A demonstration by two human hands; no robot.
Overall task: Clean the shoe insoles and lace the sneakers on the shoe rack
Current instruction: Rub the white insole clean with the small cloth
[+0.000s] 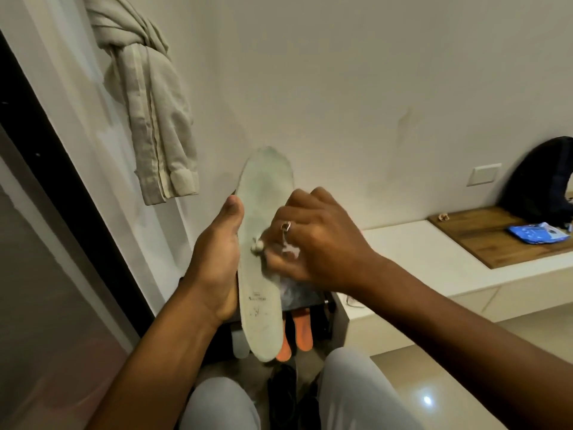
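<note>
A pale grey-green insole [263, 193] stands nearly upright at the middle of the head view, toe end up. My left hand [217, 252] grips its left edge, thumb along the rim. My right hand [310, 237], with a ring on one finger, presses a small whitish wipe [259, 245] against the insole's middle. Behind and below the insole lie two orange insoles [302, 333] and another pale insole [240, 344] on the dark shoe rack [325, 318]. Dark shoes [285, 395] sit on the floor between my knees.
A beige garment [155, 119] hangs on the wall at upper left. A dark door frame [62, 187] runs down the left. A white ledge [418, 262] on the right carries a wooden board [496, 237], a blue packet [536, 232] and a dark bag [539, 181].
</note>
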